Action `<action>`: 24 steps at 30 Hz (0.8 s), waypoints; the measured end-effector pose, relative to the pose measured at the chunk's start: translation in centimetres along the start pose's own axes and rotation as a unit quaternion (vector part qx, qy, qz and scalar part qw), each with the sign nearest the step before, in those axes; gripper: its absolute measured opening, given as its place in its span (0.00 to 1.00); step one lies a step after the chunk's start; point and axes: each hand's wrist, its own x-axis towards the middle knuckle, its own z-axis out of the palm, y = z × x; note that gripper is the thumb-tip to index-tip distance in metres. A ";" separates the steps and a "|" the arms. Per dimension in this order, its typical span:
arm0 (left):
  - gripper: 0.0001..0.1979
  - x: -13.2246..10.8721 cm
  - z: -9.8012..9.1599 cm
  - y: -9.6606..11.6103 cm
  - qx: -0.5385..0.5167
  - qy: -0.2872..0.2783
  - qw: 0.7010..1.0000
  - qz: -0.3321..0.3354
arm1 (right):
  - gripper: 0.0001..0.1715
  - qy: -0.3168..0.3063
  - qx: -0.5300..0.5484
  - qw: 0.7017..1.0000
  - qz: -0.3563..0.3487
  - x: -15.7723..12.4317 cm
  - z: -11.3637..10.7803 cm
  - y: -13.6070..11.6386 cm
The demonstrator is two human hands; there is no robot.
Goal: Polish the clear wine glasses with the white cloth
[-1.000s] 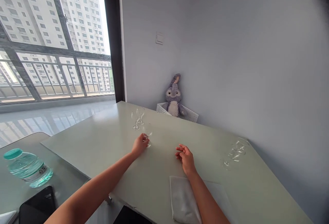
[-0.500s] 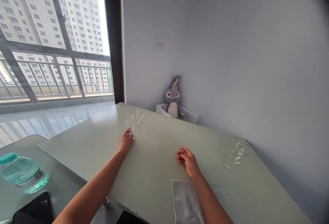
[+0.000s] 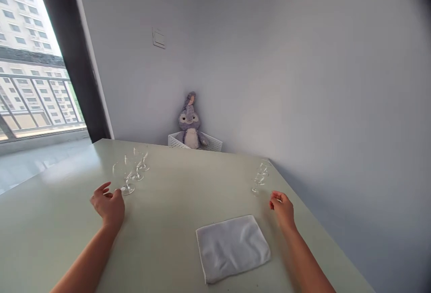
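Three clear stemmed glasses stand in a row on the left of the table, the nearest glass (image 3: 127, 189) just beyond my left hand (image 3: 108, 204). That hand is open, its thumb and fingers apart and holding nothing; whether it touches the glass base I cannot tell. On the right, my right hand (image 3: 283, 210) hovers over the table with fingers loosely curled and apart, nothing visible in them. Just past it, to the left, is a small group of clear glasses (image 3: 260, 179), faint against the tabletop. A folded grey cloth (image 3: 233, 249) lies flat between my forearms.
The pale green table (image 3: 168, 221) reaches to the wall, its right edge running close to it. Behind its far edge a plush toy (image 3: 191, 131) sits in a white perforated basket (image 3: 215, 145). A window (image 3: 33, 68) is at the left.
My view has swung right. My left hand has let go of the nearest left glass and drawn back. My right hand has moved right, off the cloth, towards the right-hand glasses.
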 end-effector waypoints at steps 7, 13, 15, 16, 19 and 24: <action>0.15 -1.8 0.0 1.7 0.028 -0.026 0.992 0.118 | 0.24 -0.126 0.043 0.991 0.027 1.9 4.6 0.4; 0.11 -3.8 0.5 1.6 -0.049 -0.095 0.983 0.151 | 0.19 -0.215 0.026 0.976 -0.020 -1.4 12.4 -0.9; 0.10 -4.4 0.6 1.7 -0.077 -0.134 0.974 0.166 | 0.19 -0.258 0.033 0.965 -0.011 -3.2 15.2 -1.6; 0.10 -4.6 0.7 1.8 -0.085 -0.153 0.970 0.171 | 0.20 -0.278 0.036 0.960 -0.006 -4.0 16.6 -1.9; 0.10 -4.8 0.8 1.9 -0.090 -0.193 0.962 0.171 | 0.19 -0.327 0.045 0.944 0.001 -6.6 20.9 -2.9; 0.11 -4.7 1.3 1.7 -0.069 -0.219 0.960 0.163 | 0.17 -0.389 0.065 0.919 -0.004 -10.1 28.0 -4.4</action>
